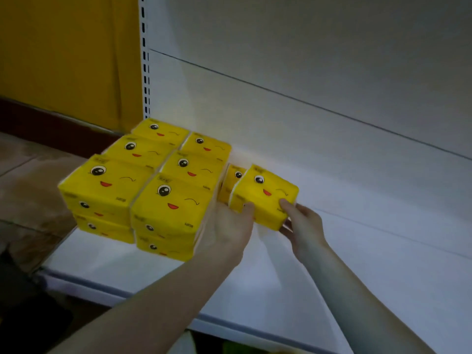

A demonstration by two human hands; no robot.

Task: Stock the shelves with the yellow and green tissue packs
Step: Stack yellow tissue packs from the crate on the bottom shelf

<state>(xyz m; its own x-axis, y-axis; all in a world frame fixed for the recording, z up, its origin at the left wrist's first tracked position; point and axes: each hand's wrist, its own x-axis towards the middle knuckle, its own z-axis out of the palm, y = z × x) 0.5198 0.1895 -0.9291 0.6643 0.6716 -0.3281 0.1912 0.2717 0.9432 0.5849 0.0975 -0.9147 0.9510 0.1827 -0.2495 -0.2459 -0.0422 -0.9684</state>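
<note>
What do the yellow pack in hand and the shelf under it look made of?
Yellow pack, gripped by the left hand and right hand: soft printed plastic film, slightly glossy, probably over tissue; its edges look rounded and pillowy. Shelf: likely painted sheet metal, smooth white with a soft sheen; the slotted upright at its left end suggests steel shop racking.

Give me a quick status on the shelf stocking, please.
Left hand and right hand grip one yellow tissue pack. Held beside the yellow stacks on the white shelf. Another pack close behind it.
</note>
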